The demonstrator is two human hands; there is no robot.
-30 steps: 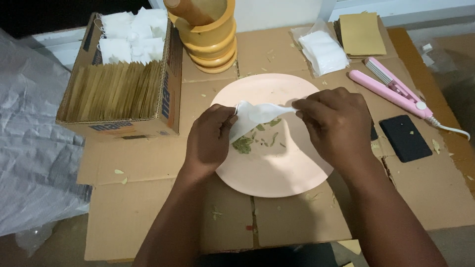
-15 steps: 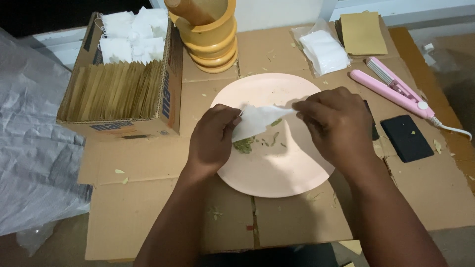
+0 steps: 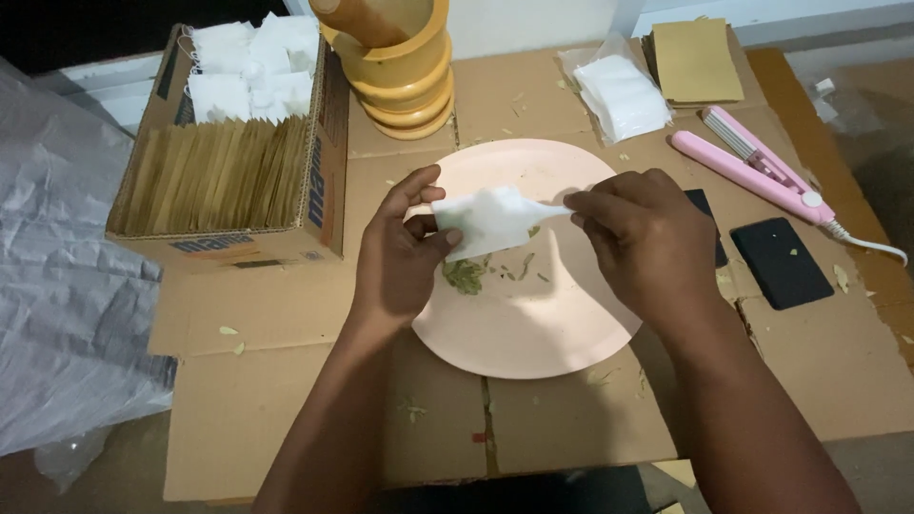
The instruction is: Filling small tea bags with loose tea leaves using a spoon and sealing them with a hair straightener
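Lifting the small white sachet (image 3: 487, 221) a little higher off the pink plate (image 3: 533, 324) than a second ago, the left hand (image 3: 405, 247) is pinching its left edge while the right hand (image 3: 633, 238) is pinching its right edge, stretching it above the green leaf crumbs (image 3: 466, 274); beyond, the wooden mortar (image 3: 395, 67) is standing untouched.

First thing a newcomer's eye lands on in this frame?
Dead centre, the left hand and right hand pinch a small white fabric pouch over a round pale-pink plate with a pinch of dried green herbs. Next: the yellow wooden mortar at top centre, and the pink handheld sealer on the right.
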